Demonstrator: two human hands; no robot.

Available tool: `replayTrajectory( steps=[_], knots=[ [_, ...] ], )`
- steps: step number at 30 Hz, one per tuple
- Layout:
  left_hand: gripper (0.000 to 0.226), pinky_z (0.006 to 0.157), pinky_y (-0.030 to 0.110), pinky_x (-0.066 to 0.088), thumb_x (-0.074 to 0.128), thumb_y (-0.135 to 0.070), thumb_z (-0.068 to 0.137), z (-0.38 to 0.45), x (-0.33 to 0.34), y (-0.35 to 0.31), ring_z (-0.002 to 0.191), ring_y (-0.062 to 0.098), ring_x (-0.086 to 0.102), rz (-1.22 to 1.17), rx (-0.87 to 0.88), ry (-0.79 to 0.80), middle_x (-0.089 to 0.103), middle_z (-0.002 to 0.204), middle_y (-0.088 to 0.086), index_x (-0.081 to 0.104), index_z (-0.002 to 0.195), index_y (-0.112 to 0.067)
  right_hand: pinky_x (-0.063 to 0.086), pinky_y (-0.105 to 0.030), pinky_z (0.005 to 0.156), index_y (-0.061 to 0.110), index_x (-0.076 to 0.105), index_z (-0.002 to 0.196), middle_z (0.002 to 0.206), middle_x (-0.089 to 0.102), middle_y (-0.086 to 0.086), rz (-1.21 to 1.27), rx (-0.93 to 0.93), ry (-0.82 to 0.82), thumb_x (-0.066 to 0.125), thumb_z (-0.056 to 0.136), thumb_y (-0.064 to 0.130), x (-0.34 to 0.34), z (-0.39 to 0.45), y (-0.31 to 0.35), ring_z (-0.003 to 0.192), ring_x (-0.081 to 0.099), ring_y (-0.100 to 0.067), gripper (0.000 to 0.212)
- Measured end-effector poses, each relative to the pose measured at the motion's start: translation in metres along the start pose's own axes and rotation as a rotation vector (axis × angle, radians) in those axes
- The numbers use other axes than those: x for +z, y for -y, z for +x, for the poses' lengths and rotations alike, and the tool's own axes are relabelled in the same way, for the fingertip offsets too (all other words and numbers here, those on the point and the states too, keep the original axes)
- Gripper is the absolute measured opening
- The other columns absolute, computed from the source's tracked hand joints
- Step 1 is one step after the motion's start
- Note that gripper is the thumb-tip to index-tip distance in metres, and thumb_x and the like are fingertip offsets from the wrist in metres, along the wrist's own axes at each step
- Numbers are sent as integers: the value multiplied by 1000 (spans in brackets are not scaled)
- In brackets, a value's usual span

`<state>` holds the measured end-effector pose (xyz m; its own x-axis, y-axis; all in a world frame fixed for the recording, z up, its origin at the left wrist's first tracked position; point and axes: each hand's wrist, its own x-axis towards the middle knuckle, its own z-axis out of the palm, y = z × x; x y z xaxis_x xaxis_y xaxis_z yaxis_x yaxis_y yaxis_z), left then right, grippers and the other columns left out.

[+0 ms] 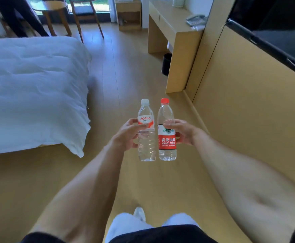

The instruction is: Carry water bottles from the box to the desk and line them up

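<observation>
Bottles: two water bottles are up in the air in front of the person, standing straight, side by side and just about touching.
White-cap bottle (146, 130): the left hand (125, 135) holds it. The fingers curl round the middle, right at the bottom edge of the label. The cap is well above the hold and the ribbed part hangs below it.
Red-cap bottle (167, 130): the right hand (183, 132) holds it. The thumb and fingers wrap the top of the red label. The neck sticks up above the hold and the bottom is below it.
How full: both look full of water, so I think they feel a bit heavy for one hand.
How they feel: the plastic looks thin and smooth. I think it would dent if squeezed hard and could slip if the hold is loose.
Best place to hold: round the middle, like now, so the weight sits even above and below the fingers.
Desk (171, 23): it is far ahead of the hands, to the right, by the wall.
Box: I cannot see it.
Bed (33, 88): it is off to the left of the hands.
</observation>
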<state>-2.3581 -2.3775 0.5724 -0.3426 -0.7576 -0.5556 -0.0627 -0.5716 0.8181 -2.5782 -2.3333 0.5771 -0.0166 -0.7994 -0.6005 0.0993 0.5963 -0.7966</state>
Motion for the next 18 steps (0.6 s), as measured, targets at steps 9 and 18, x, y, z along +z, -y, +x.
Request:
replayTrajectory(
  steps=[9, 18],
  knots=[
    [53, 89, 65, 53, 86, -20, 77, 121, -38, -80, 107, 27, 70, 11, 9, 7, 74, 113, 8, 58, 123, -24, 54, -47, 90, 9, 54, 133, 124, 65, -20, 11, -26, -3, 74, 87, 18, -1, 121, 89, 99, 66, -31, 51],
    [57, 81, 60, 57, 84, -20, 79, 280, -66, -185, 105, 28, 69, 3, 36, -40, 72, 114, 6, 55, 127, -24, 55, -46, 87, 9, 55, 133, 123, 65, -21, 7, -48, 56, 74, 87, 18, -24, 286, 196, 101, 65, -32, 50]
  ],
)
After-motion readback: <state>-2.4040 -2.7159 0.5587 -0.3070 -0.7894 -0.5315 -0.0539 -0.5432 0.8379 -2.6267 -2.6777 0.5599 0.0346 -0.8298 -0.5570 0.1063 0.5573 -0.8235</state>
